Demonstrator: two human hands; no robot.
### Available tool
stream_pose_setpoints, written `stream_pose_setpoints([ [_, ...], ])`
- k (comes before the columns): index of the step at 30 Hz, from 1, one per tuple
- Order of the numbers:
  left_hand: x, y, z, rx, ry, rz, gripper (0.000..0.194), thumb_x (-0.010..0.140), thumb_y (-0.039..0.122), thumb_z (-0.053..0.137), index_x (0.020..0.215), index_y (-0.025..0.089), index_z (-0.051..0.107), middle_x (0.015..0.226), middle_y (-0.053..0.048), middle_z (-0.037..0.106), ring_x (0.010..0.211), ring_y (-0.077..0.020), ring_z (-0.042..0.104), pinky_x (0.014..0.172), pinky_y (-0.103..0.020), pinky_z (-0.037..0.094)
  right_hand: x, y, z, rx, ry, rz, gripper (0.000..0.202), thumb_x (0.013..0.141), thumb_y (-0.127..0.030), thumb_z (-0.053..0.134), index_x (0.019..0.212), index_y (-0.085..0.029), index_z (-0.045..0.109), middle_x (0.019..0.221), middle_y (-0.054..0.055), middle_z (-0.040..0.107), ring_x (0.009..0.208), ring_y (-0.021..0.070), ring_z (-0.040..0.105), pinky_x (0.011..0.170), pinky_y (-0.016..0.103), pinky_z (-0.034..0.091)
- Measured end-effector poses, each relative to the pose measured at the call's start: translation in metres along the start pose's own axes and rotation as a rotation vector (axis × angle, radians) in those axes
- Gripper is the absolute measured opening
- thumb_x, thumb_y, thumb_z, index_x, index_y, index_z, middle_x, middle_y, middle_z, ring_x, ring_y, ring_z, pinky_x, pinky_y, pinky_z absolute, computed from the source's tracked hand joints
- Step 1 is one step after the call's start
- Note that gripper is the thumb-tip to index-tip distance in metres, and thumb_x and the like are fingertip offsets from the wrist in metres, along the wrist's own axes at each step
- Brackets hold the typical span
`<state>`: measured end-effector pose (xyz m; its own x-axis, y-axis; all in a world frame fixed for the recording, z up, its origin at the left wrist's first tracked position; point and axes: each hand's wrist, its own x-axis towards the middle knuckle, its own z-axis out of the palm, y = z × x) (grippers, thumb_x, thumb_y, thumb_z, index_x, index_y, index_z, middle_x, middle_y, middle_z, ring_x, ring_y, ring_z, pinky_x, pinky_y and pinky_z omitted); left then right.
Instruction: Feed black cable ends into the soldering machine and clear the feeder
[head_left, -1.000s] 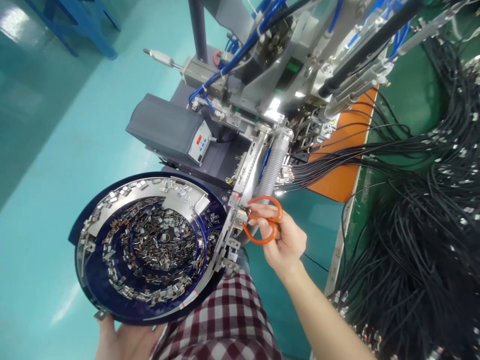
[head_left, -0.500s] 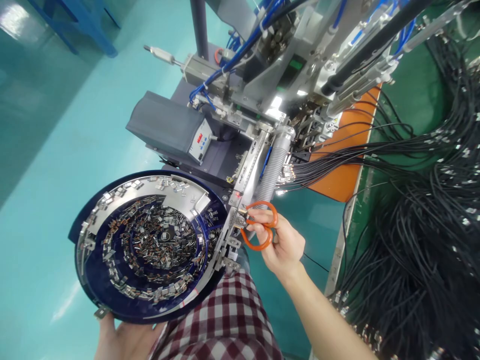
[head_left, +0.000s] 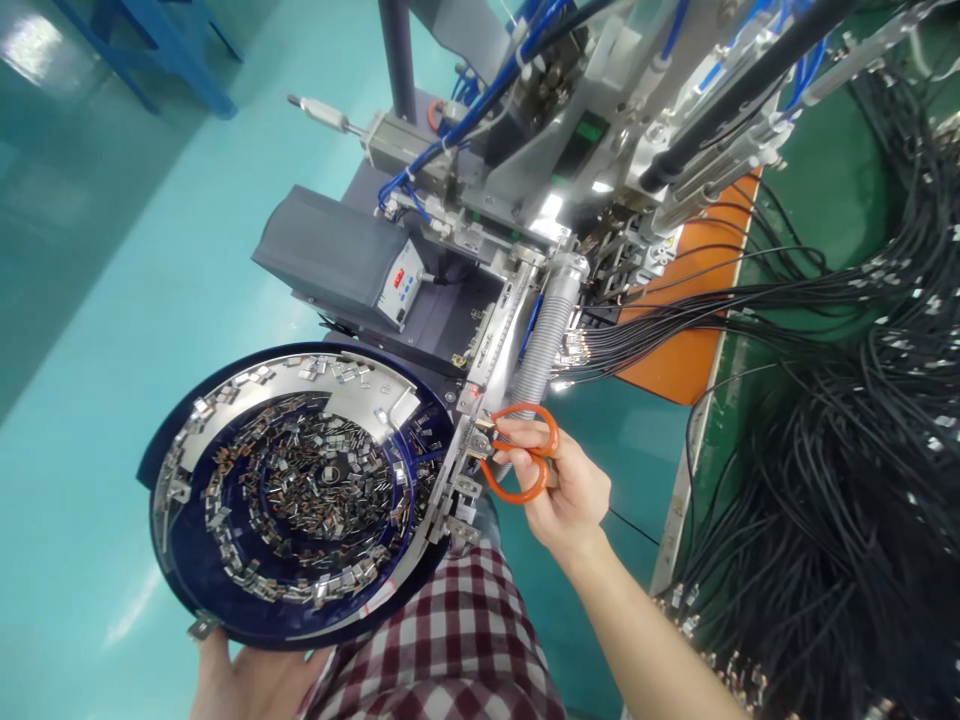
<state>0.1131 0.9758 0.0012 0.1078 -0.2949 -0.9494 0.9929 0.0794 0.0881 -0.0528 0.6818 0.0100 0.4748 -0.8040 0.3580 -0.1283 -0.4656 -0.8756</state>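
My right hand [head_left: 566, 490] grips orange-handled scissors [head_left: 553, 432] beside the metal feed rail [head_left: 495, 345]. Their blades are largely hidden near the rail. My left hand [head_left: 259, 680] is at the lower edge of the round blue bowl [head_left: 195, 560], with its thumb by a small metal bracket [head_left: 201, 627] and its other fingers partly hidden under the rim. Many small metal parts [head_left: 322, 470] lie in the bowl and along its spiral track.
A grey control box [head_left: 330, 250] with a red display sits behind the bowl. The machine [head_left: 600, 130] rises at the top. Black cables [head_left: 840, 520] spread on the right, past an orange board [head_left: 682, 340]. A blue stool [head_left: 172, 45] stands upper left.
Some metal parts have shifted along the bowl's track. Both hands stay in nearly the same place, and the scissors have barely moved.
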Motion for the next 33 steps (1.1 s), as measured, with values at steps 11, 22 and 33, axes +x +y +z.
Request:
stream_pose_setpoints([
  [11, -0.004, 0.0, 0.012, -0.078, 0.062, 0.002, 0.075, 0.085, 0.056, 0.051, 0.149, 0.035, 0.019, 0.144, -0.005, 0.04, 0.135, -0.033, 0.026, 0.107, -0.056, 0.032, 0.006, 0.003, 0.0, -0.055, -0.009, -0.013, 0.023, 0.086, -0.01, 0.06, 0.107, -0.02, 0.063, 0.1, 0.008, 0.072, 0.084, 0.0205, 0.073, 0.074, 0.034, 0.063],
  [22, -0.006, -0.002, 0.018, -0.029, 0.099, 0.046, 0.072, 0.083, 0.057, 0.055, 0.147, 0.035, 0.029, 0.14, -0.007, 0.049, 0.134, -0.0345, 0.031, 0.105, -0.059, 0.035, 0.003, -0.008, -0.002, -0.07, -0.037, -0.035, 0.02, 0.086, -0.011, 0.061, 0.103, -0.019, 0.063, 0.093, 0.007, 0.073, 0.071, 0.018, 0.073, 0.068, 0.031, 0.064],
  [33, -0.005, 0.0, 0.014, 0.065, 0.088, 0.014, 0.091, 0.074, 0.071, 0.054, 0.149, 0.031, 0.024, 0.143, -0.013, 0.042, 0.134, -0.0382, 0.028, 0.107, -0.062, 0.026, -0.001, 0.0, -0.006, -0.034, 0.037, 0.019, 0.021, 0.087, -0.012, 0.059, 0.106, -0.021, 0.063, 0.099, 0.008, 0.073, 0.089, 0.0221, 0.071, 0.073, 0.037, 0.065],
])
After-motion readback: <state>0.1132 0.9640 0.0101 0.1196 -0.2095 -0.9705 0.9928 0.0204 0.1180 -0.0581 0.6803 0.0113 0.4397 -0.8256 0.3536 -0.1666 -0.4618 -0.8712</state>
